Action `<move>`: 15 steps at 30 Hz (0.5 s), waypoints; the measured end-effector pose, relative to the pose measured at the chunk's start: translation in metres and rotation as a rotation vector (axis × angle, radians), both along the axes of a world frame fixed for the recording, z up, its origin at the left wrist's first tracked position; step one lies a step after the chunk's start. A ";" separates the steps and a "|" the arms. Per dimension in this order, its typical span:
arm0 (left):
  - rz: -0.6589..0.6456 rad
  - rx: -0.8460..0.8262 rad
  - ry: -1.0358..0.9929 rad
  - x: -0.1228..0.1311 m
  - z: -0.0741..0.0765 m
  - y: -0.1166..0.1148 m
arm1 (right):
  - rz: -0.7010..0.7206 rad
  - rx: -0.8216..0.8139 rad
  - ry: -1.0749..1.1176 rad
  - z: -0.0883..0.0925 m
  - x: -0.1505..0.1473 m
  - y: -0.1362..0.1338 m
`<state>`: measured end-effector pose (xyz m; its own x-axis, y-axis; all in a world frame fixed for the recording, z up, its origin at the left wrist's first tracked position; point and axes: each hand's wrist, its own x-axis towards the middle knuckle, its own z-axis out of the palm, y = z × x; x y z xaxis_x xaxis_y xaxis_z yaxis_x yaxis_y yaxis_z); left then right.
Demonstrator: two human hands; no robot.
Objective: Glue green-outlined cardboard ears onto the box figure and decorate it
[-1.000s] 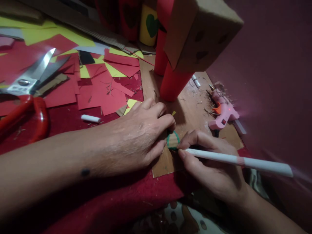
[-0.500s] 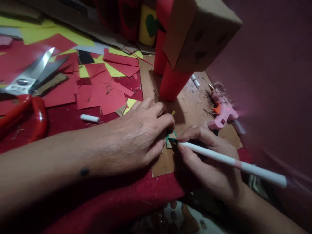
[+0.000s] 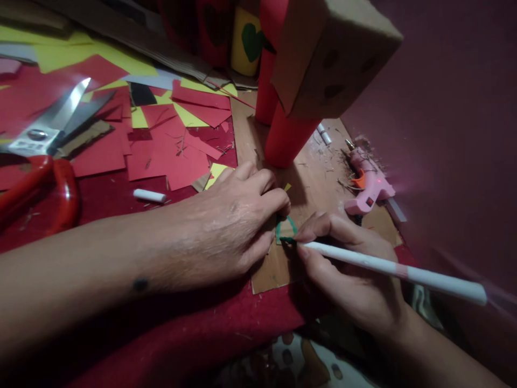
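My right hand (image 3: 355,269) grips a white felt-tip pen (image 3: 363,258) in a writing hold, its dark green tip touching a small piece of cardboard (image 3: 286,230). A curved green line runs over that piece. My left hand (image 3: 250,215) is closed, its curled fingers pressing the piece's left edge down and hiding part of it. Both hands rest low over a brown board (image 3: 269,272). Just beyond the left knuckles lies a yellow paper scrap (image 3: 217,173).
Red tubes (image 3: 286,140) and a cardboard box (image 3: 327,64) stand on the board. A pink glue gun (image 3: 371,186) lies at right. Large scissors (image 3: 48,145), red paper scraps (image 3: 181,156) and a white pen cap (image 3: 149,195) cover the red cloth at left.
The pen tip has moved slightly down the cardboard piece, and the green line is longer, now curving round its right side. My left hand stays in place.
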<state>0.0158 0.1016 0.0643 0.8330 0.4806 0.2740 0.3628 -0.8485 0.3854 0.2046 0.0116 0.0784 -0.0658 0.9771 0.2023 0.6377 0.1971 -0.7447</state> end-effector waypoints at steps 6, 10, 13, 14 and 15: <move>-0.009 -0.032 0.025 0.000 0.004 0.001 | -0.033 0.008 0.020 -0.001 -0.003 0.002; -0.003 -0.013 0.010 -0.001 0.002 0.000 | -0.036 0.019 0.003 0.000 -0.003 0.001; 0.000 -0.010 0.005 -0.001 0.002 0.000 | -0.025 0.023 -0.024 0.002 -0.003 0.001; -0.001 -0.015 0.012 -0.001 0.002 0.000 | -0.019 0.023 -0.029 0.002 -0.002 0.001; 0.000 -0.019 0.020 -0.001 0.002 0.000 | -0.016 0.019 -0.035 0.003 -0.002 0.001</move>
